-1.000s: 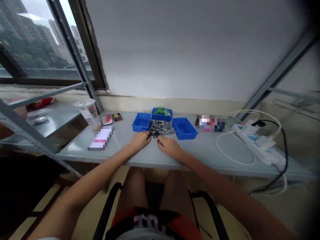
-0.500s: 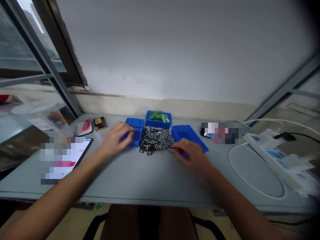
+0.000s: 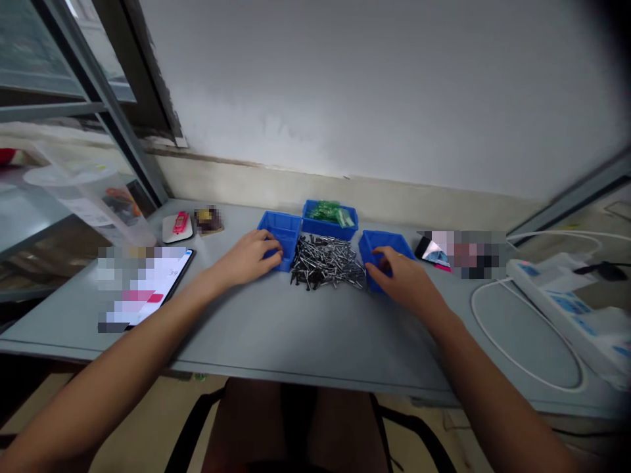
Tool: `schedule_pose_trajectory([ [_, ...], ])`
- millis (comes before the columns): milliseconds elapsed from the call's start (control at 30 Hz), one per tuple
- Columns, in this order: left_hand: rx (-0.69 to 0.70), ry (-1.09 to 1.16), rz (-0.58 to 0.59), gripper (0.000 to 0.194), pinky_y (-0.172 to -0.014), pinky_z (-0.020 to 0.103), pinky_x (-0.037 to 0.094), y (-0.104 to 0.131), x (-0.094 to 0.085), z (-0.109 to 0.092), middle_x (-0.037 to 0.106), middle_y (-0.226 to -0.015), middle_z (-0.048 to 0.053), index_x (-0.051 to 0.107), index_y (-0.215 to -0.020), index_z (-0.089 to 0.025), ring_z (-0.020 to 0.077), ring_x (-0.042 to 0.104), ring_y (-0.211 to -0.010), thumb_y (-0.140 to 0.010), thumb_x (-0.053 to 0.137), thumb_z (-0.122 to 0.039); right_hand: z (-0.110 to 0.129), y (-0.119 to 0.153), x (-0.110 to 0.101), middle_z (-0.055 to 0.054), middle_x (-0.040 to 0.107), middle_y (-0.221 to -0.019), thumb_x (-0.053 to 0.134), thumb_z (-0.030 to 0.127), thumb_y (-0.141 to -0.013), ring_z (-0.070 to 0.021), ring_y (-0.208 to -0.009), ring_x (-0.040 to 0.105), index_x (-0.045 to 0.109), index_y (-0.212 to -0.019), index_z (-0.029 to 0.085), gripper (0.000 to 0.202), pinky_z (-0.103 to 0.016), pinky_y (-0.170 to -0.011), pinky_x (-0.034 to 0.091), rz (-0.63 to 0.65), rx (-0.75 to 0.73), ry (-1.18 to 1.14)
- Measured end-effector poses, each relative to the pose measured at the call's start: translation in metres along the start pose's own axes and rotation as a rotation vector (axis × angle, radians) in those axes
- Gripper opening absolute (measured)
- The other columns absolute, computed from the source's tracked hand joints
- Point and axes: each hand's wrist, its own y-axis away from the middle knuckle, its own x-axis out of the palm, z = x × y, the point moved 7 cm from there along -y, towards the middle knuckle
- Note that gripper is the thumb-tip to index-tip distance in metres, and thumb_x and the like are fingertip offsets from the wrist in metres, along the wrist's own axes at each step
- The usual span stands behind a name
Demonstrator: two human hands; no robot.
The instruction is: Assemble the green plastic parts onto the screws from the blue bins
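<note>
My left hand (image 3: pixel 259 255) is over the near side of the left blue bin (image 3: pixel 280 223), its fingers curved and a little apart, with nothing visible in them. On the other side, my right hand (image 3: pixel 394 270) reaches over the left front part of the right blue bin (image 3: pixel 399 242). Its thumb and fingers are spread, and no small part shows between them. A heap of thin metal fasteners (image 3: pixel 328 263), silver and dark, looking like screws or nails, lies on the desk between the hands. Behind it a third blue bin (image 3: pixel 335 230) holds green plastic packets (image 3: pixel 328 211).
The grey desk (image 3: pixel 305 335) meets a wall at the back. To the left are a phone (image 3: pixel 150 286), a white pad (image 3: pixel 176 228) with a pink item, and a clear plastic container (image 3: pixel 93 203). A power strip (image 3: pixel 562 312) and looping white cable (image 3: pixel 480 335) lie right.
My right hand has moved from the heap's right edge onto the right bin, which now stands straighter. My left hand has come lower onto the left bin. The whole view has shifted slightly.
</note>
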Motion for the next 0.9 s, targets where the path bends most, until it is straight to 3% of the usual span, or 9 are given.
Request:
schedule_pose_trajectory([
  [133, -0.012, 0.044, -0.017, 0.028, -0.088, 0.036, 0.04, -0.001, 0.0, 0.006, 0.061, -0.093, 0.007, 0.066, -0.093, -0.019, 0.0207, 0.053, -0.093, -0.085, 0.041, -0.03, -0.005, -0.012, 0.004, -0.007, 0.065, -0.08, 0.047, 0.038, -0.084, -0.0213, -0.074, 0.06, 0.055, -0.104, 0.018, 0.03, -0.032, -0.068, 0.045, -0.005, 0.032, 0.005],
  [300, -0.014, 0.08, -0.051, 0.025, -0.088, 0.037, 0.04, 0.001, 0.001, 0.006, 0.061, -0.09, 0.007, 0.066, -0.09, -0.019, 0.0208, 0.053, -0.091, -0.085, 0.043, -0.028, -0.011, -0.023, 0.01, -0.008, 0.066, -0.088, 0.053, 0.031, -0.08, -0.0199, -0.078, 0.062, 0.056, -0.108, 0.016, 0.032, -0.032, -0.073, 0.047, 0.105, -0.003, -0.112],
  [633, 0.025, -0.001, -0.018, 0.031, -0.085, 0.035, 0.042, 0.003, -0.004, -0.005, 0.061, -0.093, 0.008, 0.064, -0.098, -0.016, 0.0198, 0.054, -0.09, -0.089, 0.038, -0.031, -0.002, -0.008, 0.0, -0.007, 0.069, -0.084, 0.05, 0.032, -0.082, -0.0201, -0.07, 0.064, 0.059, -0.109, 0.017, 0.032, -0.035, -0.068, 0.051, 0.092, -0.002, -0.133],
  [700, 0.029, 0.001, -0.004, 0.031, -0.086, 0.036, 0.043, 0.003, -0.004, -0.005, 0.061, -0.095, 0.008, 0.064, -0.1, -0.016, 0.02, 0.054, -0.091, -0.089, 0.038, -0.029, 0.001, -0.005, -0.006, -0.008, 0.068, -0.088, 0.049, 0.035, -0.083, -0.0221, -0.076, 0.064, 0.059, -0.109, 0.018, 0.032, -0.037, -0.072, 0.051, 0.062, -0.032, -0.124],
  [833, 0.016, 0.019, -0.004, 0.03, -0.087, 0.036, 0.043, 0.003, -0.004, 0.0, 0.062, -0.098, 0.008, 0.063, -0.101, -0.016, 0.0202, 0.054, -0.094, -0.087, 0.038, -0.025, 0.014, -0.017, -0.026, -0.011, 0.063, -0.104, 0.043, 0.035, -0.087, -0.0275, -0.099, 0.058, 0.06, -0.108, 0.019, 0.031, -0.043, -0.087, 0.045, -0.124, -0.135, -0.024],
  [900, 0.02, 0.027, -0.009, 0.03, -0.088, 0.036, 0.042, 0.003, -0.003, 0.001, 0.062, -0.098, 0.008, 0.063, -0.101, -0.016, 0.0203, 0.054, -0.094, -0.087, 0.038, -0.024, 0.025, -0.035, -0.024, -0.012, 0.063, -0.104, 0.042, 0.031, -0.089, -0.0272, -0.102, 0.056, 0.059, -0.11, 0.017, 0.031, -0.042, -0.089, 0.044, -0.091, -0.202, 0.042],
])
